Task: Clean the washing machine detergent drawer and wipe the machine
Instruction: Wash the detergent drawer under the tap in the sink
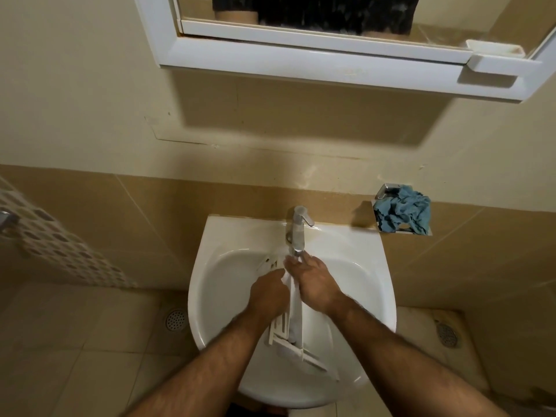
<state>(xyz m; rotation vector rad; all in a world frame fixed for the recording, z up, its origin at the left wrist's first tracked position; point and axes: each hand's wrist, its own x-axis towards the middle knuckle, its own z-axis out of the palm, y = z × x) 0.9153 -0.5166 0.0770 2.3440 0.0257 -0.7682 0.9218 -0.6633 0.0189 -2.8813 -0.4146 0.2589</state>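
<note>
I hold the long white plastic detergent drawer (pixel 293 320) on edge over the basin of the white ceramic sink (pixel 361 284), its far end up under the spout of the chrome tap (pixel 298 233) at twelve o'clock, its near end pointing down toward five o'clock. My left hand (pixel 267 293) is wrapped round the drawer's left side near its middle, fingers curled and clamped on it. My right hand (pixel 313 281) lies on the drawer's right side, fingers reaching forward and bent over its upper end just below the spout; they grip the plastic too. Both forearms come in from the bottom edge.

At two o'clock from the sink, a crumpled blue cloth (pixel 403 213) sits in a small chrome wall holder (pixel 386 191) on the beige tiles. Above, at twelve o'clock, hangs a white-framed mirror cabinet (pixel 301 60). Round metal floor drains lie at nine o'clock (pixel 176 319) and three o'clock (pixel 448 334) on the tiled floor.
</note>
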